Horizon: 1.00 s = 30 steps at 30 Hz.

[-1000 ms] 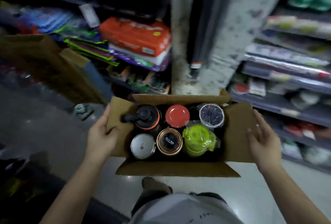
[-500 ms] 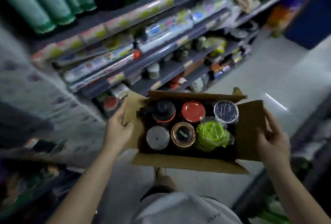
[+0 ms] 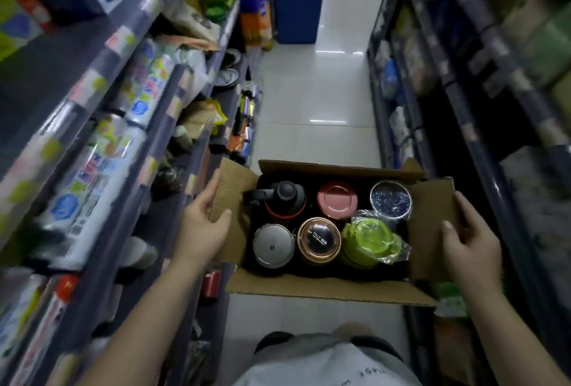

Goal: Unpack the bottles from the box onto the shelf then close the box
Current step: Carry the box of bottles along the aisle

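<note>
Open cardboard box (image 3: pixel 324 288) at lower centre of frame, held in the air over the white aisle floor (image 3: pixel 315 101). Left hand (image 3: pixel 204 228) grips the left flap, thumb on top. Right hand (image 3: pixel 471 243) grips the right flap, fingers curled round its edge. Six bottles upright inside, lids up: black-lid bottle (image 3: pixel 285 200), red-lid bottle (image 3: pixel 336 200), blue-patterned lid (image 3: pixel 391 200), silver lid (image 3: pixel 273 245), copper-rimmed lid (image 3: pixel 319 239), green bottle in plastic wrap (image 3: pixel 370 240). Stocked shelves (image 3: pixel 123 114) at left of frame, more at right.
</note>
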### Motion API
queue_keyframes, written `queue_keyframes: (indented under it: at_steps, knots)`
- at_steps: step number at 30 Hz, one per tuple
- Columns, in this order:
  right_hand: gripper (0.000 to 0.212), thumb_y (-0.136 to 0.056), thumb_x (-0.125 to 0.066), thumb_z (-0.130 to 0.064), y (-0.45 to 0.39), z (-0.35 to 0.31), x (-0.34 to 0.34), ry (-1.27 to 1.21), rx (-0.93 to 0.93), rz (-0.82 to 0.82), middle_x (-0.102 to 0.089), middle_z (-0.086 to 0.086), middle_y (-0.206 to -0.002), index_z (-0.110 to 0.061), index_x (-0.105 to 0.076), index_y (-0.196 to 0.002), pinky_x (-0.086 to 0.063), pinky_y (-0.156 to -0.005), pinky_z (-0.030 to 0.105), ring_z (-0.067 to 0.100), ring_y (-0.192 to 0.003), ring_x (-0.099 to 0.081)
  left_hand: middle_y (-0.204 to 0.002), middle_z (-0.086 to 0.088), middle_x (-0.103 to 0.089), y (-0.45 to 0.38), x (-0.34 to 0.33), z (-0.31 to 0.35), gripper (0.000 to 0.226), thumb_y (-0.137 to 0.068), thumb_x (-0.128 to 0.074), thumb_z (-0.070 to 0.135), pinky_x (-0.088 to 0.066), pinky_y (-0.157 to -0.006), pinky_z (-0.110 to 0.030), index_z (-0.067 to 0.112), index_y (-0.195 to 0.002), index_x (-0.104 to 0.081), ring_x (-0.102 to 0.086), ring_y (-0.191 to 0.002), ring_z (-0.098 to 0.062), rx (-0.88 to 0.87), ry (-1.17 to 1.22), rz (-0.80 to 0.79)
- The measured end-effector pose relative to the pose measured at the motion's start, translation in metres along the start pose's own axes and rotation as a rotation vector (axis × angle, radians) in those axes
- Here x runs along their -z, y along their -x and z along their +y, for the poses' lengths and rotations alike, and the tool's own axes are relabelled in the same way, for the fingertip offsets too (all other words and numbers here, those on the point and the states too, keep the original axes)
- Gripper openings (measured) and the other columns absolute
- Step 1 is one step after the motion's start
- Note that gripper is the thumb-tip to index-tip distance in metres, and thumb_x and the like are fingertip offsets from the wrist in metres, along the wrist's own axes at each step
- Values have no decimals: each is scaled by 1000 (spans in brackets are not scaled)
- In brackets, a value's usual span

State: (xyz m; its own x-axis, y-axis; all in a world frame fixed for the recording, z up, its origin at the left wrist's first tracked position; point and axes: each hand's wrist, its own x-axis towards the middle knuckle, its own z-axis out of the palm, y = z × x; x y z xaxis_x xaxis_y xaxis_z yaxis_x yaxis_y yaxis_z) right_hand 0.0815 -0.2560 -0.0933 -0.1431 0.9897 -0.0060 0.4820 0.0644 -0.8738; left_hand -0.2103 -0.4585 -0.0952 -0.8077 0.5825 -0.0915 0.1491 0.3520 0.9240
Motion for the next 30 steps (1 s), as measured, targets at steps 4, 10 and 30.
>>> queue_keyframes:
  at_steps: [4,10,30]
  knots:
    - [52,-92,-50,0,-6,-1,-5,-18,-70,58,-51,-6,-119,-19,-45,-141,-40,-92,26,11,-109,-52,-101,39,-52,-40,-14,8,67,-86,-56,-8,-41,-68,4,26,-142,-42,-55,-80,28,-17,-16,-88]
    - [53,-92,-51,-1,-45,-4,-12,20,-107,103,-53,-7,-118,-21,-46,-140,-41,-93,27,11,-109,-54,-107,19,-63,-93,-39,24,70,-87,-55,-7,-48,-67,-3,32,-143,-40,-63,-77,17,-18,-33,-158]
    - [53,-90,-53,-3,-341,-45,-65,65,-36,-17,-59,1,-129,-24,-48,-138,-40,-95,27,16,-116,-56,-124,-1,-64,-317,-169,102,71,-85,-58,-1,-48,-95,-31,34,-143,-38,-64,-104,-12,55,-89,-50]
